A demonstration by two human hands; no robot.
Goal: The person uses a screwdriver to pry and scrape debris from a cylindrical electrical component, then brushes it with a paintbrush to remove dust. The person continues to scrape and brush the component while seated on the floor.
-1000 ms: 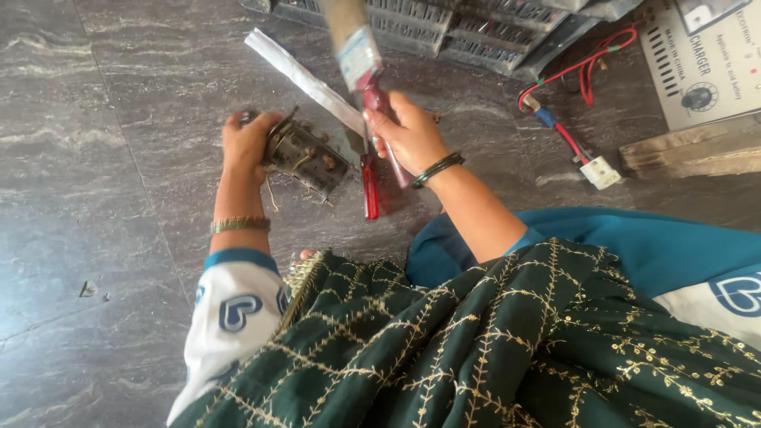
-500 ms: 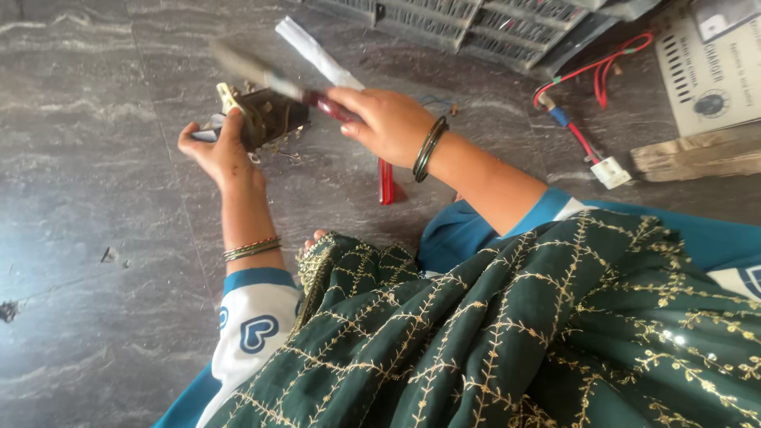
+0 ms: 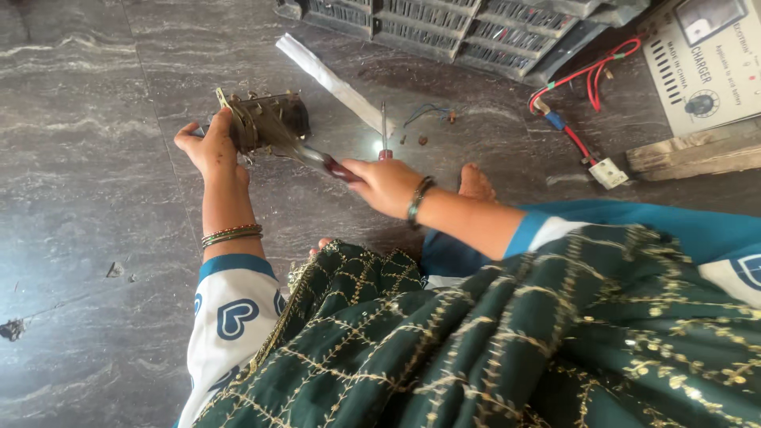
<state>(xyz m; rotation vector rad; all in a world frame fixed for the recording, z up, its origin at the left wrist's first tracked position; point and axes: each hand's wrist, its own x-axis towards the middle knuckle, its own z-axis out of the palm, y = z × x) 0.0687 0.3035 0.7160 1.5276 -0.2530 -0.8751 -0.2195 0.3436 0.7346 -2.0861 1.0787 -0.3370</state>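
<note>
My left hand (image 3: 210, 147) holds a small dark metal assembly (image 3: 268, 119) with brass-coloured parts, lifted above the grey stone floor. My right hand (image 3: 386, 184) grips a tool with a dark red handle (image 3: 337, 168); its metal end reaches into the assembly. A screwdriver with a red handle (image 3: 384, 131) lies on the floor just beyond my right hand, next to several small loose parts and thin wires (image 3: 428, 119). A long white strip (image 3: 333, 83) lies on the floor behind the assembly.
Grey vented housings (image 3: 444, 24) lie at the top edge. A white charger box (image 3: 701, 59) with red wires (image 3: 590, 79) and a white connector (image 3: 608, 172) sits at the top right beside a wooden block (image 3: 694, 154). My dark green embroidered cloth (image 3: 491, 341) covers my lap.
The assembly in my left hand has turned and shifted right. My right hand has dropped lower and moved right, with the tool now pointing left into the assembly.
</note>
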